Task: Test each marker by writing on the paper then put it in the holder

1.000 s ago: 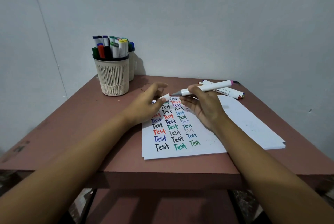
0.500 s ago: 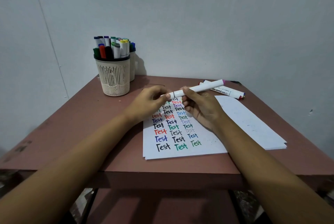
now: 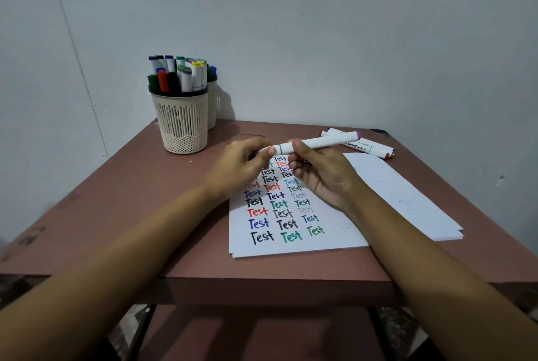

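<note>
Crosswise, the white marker (image 3: 320, 141) was held right of the mesh holder (image 3: 183, 122), its long axis running roughly toward it; the right hand (image 3: 323, 177) gripped its barrel, while the left hand (image 3: 238, 165), nearer the holder, pinched its cap (image 3: 277, 147).

There are two holders (image 3: 184, 119), one held marker (image 3: 320, 142), at least two loose markers (image 3: 367, 148), and one paper stack (image 3: 407, 200).

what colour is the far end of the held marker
Pinkish purple; the marker shows best in the head view.
</note>
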{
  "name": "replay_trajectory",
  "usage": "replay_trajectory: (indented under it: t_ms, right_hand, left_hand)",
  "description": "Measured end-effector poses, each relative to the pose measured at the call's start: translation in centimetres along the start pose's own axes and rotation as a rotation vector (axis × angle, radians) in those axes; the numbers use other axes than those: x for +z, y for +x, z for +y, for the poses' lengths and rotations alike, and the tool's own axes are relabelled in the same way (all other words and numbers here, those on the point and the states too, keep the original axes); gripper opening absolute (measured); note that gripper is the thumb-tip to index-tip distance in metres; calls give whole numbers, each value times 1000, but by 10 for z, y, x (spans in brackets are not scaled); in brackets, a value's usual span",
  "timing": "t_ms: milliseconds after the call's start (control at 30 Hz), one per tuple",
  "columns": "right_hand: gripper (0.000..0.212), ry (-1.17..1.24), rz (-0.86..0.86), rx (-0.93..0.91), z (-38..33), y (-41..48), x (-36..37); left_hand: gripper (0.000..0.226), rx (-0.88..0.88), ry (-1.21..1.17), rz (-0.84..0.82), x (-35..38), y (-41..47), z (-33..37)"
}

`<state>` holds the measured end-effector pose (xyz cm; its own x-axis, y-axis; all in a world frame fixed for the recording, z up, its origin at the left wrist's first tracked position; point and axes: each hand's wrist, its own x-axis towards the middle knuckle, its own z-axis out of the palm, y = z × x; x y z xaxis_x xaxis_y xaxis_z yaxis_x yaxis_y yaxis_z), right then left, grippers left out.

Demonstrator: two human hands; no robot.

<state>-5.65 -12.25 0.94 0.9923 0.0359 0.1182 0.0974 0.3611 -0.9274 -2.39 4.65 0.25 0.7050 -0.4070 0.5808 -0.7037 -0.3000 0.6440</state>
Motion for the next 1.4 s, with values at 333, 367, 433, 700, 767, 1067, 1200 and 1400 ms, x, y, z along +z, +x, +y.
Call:
replay_trajectory:
  t_ms: [333, 367, 433, 700, 767, 1067, 1200, 1400]
  right_hand:
    - [14, -29, 4, -57, 3, 2, 1]
    - [14, -30, 4, -58, 4, 2, 0]
    - [15, -60, 1, -65, 5, 3, 0]
    - [24, -339, 181, -131, -11, 9, -2]
    - [21, -225, 264, -130, -31, 18, -10]
    - [29, -1516, 317, 49, -71, 52, -60]
    - [29, -1792, 266, 26, -64, 64, -84]
    - [32, -1951, 336, 34, -51, 72, -105]
  left_hand:
    - [22, -13, -20, 27, 9, 2, -4]
    - [21, -13, -11, 24, 8, 2, -3]
    - [21, -11, 34, 0, 6, 1, -3]
    - [47, -60, 390, -10, 0, 3, -6]
    - [46, -117, 405, 35, -6, 4, -16]
    - [46, -303, 539, -261, -13, 14, -45]
    - [47, -342, 572, -314, -14, 13, -43]
    - [47, -352, 589, -321, -14, 14, -42]
